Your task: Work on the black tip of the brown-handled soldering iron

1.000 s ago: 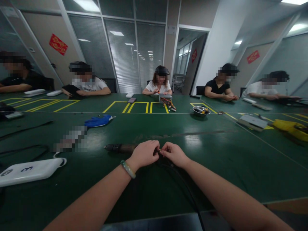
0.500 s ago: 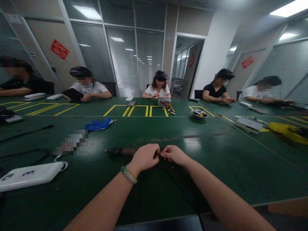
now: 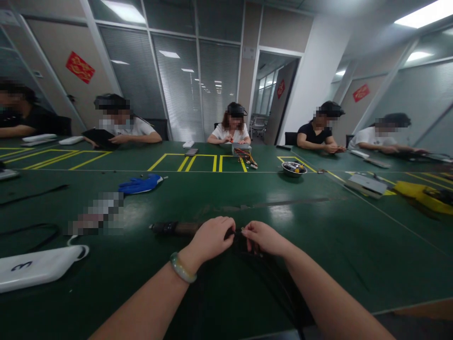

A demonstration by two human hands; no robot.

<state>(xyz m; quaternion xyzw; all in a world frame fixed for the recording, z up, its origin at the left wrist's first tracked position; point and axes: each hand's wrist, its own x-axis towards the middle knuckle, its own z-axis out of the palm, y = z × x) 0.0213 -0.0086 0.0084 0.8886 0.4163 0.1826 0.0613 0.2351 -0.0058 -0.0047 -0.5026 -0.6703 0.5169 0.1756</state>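
Observation:
A dark electric screwdriver (image 3: 177,228) lies on the green table, its bit tip toward the left. My left hand (image 3: 213,237) is wrapped over its rear end, fingers closed, with a bangle at the wrist. Just to the right, my right hand (image 3: 264,237) pinches something small and thin near the tool's tail; what exactly is hidden by the fingertips. A black cable (image 3: 274,278) runs from beneath my right hand toward the table's near edge.
A blue glove (image 3: 140,184) and a white case marked 3 (image 3: 38,268) lie to the left. A metal bowl of small parts (image 3: 294,169) stands ahead on the right, with a yellow item (image 3: 419,193) farther right. Several people sit across the table.
My right hand has drawn slightly away from my left, leaving a wider gap, and its lower fingers have spread downward. The view has shifted a little; the screwdriver remains under my left hand.

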